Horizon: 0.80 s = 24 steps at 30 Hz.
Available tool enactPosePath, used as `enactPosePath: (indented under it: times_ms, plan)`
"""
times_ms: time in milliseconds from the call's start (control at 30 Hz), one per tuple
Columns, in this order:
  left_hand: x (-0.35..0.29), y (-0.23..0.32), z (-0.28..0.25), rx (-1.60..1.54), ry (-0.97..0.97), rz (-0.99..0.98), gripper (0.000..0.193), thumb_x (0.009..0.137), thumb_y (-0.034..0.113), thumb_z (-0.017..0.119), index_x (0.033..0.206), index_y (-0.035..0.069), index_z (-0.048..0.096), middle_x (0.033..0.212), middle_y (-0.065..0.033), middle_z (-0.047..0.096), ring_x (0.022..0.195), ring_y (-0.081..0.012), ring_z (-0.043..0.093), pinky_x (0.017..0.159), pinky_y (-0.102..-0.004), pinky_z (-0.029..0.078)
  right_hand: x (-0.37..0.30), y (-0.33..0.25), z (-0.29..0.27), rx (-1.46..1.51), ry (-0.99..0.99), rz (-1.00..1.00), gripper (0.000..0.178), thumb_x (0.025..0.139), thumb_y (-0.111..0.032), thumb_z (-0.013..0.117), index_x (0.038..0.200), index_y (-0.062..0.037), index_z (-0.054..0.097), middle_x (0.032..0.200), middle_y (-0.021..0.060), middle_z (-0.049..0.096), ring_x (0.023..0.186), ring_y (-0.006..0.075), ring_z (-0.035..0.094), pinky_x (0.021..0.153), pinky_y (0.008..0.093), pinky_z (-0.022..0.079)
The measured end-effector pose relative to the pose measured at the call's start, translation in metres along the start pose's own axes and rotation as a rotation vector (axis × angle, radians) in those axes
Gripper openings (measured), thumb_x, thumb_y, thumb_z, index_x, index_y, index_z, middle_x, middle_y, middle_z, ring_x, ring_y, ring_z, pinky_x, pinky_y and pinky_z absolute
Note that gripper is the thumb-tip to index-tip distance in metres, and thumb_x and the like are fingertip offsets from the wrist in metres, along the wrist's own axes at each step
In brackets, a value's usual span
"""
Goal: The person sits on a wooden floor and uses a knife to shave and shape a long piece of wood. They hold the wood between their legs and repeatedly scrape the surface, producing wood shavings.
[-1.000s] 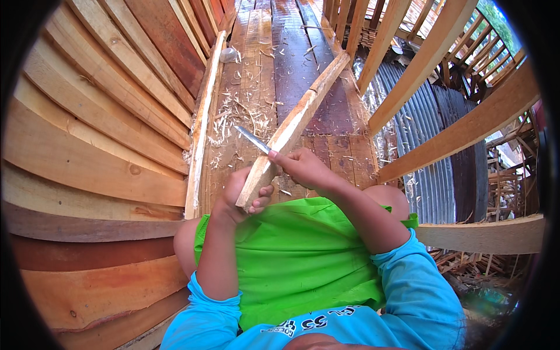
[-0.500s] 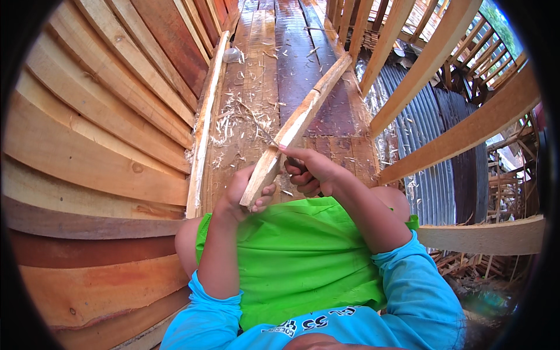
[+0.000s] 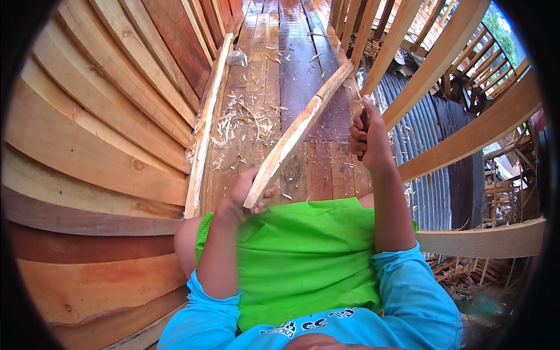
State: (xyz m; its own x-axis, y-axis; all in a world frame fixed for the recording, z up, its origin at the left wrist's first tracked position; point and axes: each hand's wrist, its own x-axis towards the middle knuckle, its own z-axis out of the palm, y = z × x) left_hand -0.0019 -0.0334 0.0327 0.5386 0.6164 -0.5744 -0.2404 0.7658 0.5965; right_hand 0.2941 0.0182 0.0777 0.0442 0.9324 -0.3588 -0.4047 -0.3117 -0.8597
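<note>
Right hand, closed round knife, is now lifted off stick toward two o'clock; stick is gripped by left hand; cutting seems paused.

A plank wall fills the left of the frame; a small pale round object sits on the floorboards, upper centre-left. Wooden slats line the right — grey corrugated metal beyond, greenery at upper right.
</note>
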Motion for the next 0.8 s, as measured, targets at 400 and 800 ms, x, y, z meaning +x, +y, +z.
enactPosePath:
  times_ms: [400,800]
  plan:
    - [-0.004,-0.003,0.008,-0.001,0.018,0.016,0.042,0.1,0.034,0.033,0.118,0.002,0.052,0.063,-0.0036,0.047,0.038,-0.011,0.042,0.031,-0.0235,0.034,0.03,0.032,0.029,-0.456,0.269,-0.603,0.043,0.097,-0.045,0.057,0.094,-0.0022,0.062,0.06,-0.0029,0.045,0.052,0.0057,0.041,0.045,0.0257,0.03]
    - [-0.006,-0.001,0.0,-0.052,0.01,0.003,0.044,0.099,0.033,0.031,0.121,0.001,0.051,0.064,-0.004,0.047,0.038,-0.0108,0.042,0.03,-0.0232,0.033,0.012,0.057,0.032,-0.738,-0.295,-0.403,0.021,0.091,-0.015,0.066,0.105,-0.0002,0.061,0.086,0.0085,0.07,0.074,0.009,0.06,0.064,0.0282,0.046]
